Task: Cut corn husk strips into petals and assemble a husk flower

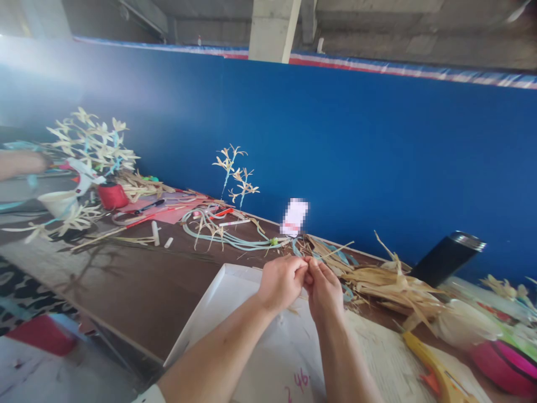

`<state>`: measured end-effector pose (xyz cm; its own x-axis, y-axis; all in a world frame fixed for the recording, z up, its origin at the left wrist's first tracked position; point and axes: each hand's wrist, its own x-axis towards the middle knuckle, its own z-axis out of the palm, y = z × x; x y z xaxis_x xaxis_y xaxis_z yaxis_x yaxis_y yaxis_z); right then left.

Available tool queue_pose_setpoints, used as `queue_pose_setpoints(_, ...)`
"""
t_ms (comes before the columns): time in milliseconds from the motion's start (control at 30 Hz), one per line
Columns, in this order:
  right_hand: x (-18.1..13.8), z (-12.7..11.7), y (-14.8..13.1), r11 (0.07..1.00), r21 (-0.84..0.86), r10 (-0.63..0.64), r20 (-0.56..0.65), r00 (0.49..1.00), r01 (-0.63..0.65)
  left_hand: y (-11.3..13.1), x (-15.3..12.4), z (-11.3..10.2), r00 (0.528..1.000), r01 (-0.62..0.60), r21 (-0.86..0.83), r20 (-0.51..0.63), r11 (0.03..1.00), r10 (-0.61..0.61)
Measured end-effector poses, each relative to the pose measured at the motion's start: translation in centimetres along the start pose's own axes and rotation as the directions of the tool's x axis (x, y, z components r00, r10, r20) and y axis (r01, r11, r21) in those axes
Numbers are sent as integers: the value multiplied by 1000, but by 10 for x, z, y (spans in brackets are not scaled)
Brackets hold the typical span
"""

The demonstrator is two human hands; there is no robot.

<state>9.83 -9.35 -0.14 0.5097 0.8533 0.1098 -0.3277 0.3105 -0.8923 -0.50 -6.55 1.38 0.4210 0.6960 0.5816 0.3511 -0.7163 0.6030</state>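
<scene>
My left hand [281, 281] and my right hand [323, 290] meet above a white board [218, 310] on the brown table [138, 285]. Both are closed in a pinch, fingertips touching each other. What they pinch is hidden between the fingers; it is too small to name. Just beyond them lies a pile of dried straw-coloured leaf strips [386, 282]. A loop of pale green cord [226, 235] lies on the table behind the hands.
Small straw flower sprigs [235, 173] stand by the blue wall [377, 157]. A bigger straw flower bunch [94, 140], a red spool [112, 196] and a white cup [59, 202] sit at the left. A black flask [447, 258] and a yellow-handled tool [432, 366] lie at the right.
</scene>
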Motion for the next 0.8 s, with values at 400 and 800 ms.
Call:
queue_pose_setpoints(400,0,-8,-12,997,-6,71,90,993,-71,-3,-1,4,988,-22,58,-149,998,30)
queue_pose_setpoints(800,2,-10,-4,995,-102,-12,58,998,18,-2,-1,4,994,-42,117,-96,992,54)
